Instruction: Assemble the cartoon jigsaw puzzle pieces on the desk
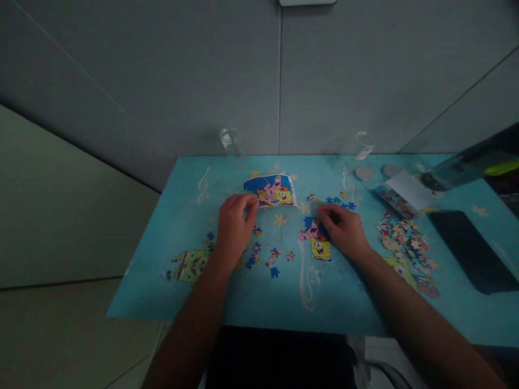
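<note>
A small picture sheet (279,192) with cartoon figures lies at the back middle of the table. My left hand (236,220) is closed at its lower left corner, thumb and forefinger pinched on the edge. Nearer me is a partly joined jigsaw puzzle (318,240) showing a pink and a yellow figure. My right hand (343,227) is closed just over its upper right side; whatever the pinched fingertips hold is too small to make out. Blue jigsaw pieces (340,203) lie beyond that hand. Several loose pieces (272,260) are scattered between my forearms.
At right sit a heap of jigsaw pieces (405,237), a dark phone-like slab (472,248), a folded printed card (399,200) and two round lids (364,173). Clear jars (230,141) stand near the wall. A large transparent bottle (466,162) reaches in from the right.
</note>
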A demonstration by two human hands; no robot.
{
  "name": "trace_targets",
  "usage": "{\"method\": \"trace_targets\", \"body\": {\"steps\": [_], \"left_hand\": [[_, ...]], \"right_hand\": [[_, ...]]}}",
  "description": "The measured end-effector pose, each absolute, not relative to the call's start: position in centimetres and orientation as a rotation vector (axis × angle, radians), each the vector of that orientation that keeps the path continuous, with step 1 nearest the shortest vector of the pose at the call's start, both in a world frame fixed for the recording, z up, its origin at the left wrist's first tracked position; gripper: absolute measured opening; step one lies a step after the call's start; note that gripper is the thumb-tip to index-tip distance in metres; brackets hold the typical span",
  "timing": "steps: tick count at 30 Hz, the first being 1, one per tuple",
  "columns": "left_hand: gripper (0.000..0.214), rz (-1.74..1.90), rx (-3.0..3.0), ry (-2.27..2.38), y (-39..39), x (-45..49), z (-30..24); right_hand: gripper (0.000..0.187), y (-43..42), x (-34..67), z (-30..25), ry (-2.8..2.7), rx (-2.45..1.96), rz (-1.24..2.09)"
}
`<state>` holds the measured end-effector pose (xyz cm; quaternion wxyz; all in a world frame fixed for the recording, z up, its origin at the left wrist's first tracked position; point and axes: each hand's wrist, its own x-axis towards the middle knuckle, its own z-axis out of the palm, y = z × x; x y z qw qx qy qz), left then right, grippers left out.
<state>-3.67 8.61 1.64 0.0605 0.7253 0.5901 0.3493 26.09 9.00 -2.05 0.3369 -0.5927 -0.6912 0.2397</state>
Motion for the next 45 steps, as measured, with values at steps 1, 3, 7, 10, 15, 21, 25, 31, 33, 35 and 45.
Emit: {"method": "trace_targets", "body": {"steps": [1, 3, 7, 10, 15, 21, 25, 31, 33, 35, 45], "left_hand": [[0.017, 0.997, 2.199, 1.767, 8.2, -3.3, 1.5], [0.014, 0.802, 2.241, 1.703, 7.1, -2.1, 1.1], [0.007, 0.634, 2.276, 1.706, 4.2, 0.5, 0.6], [0.012, 0.576, 2.285, 1.725, 2.2, 1.3, 1.1], [0.022, 0.558, 2.202, 1.731, -1.2, 0.0, 1.7], [0.020, 0.701, 2.065, 2.146, -3.0, -3.2, -0.5], [0.020, 0.777, 2.067, 2.223, -3.3, -5.0, -0.9], [0.016, 0.789, 2.030, 2.386, -4.0, -8.2, -0.9], [0.017, 0.838, 1.969, 2.396, -3.9, -9.1, -1.1], [0.018, 0.917, 1.911, 2.349, -3.8, -9.6, -1.4], [0.017, 1.170, 1.770, 2.124, -3.4, -10.2, -1.5]], "right_hand": [[0.030, 9.0, 26.1, -2.1, -1.800, -1.539, 0.624], [0.031, 9.1, 26.3, -2.2, -1.800, -1.527, 0.624], [0.033, 9.3, 26.9, -2.9, -1.796, -1.559, 0.620], [0.034, 9.4, 27.3, -3.4, -1.825, -1.588, 0.598], [0.035, 9.4, 27.5, -3.6, -1.816, -1.616, 0.582], [0.037, 9.5, 27.6, -3.8, -1.833, -1.619, 0.561], [0.036, 9.6, 27.6, -3.9, -1.828, -1.630, 0.547], [0.035, 9.5, 27.5, -3.6, -1.821, -1.647, 0.536], [0.036, 9.5, 27.5, -3.5, -1.819, -1.654, 0.535], [0.036, 9.5, 27.5, -3.5, -1.811, -1.656, 0.536], [0.035, 9.5, 27.5, -3.3, -1.823, -1.663, 0.517]]}}
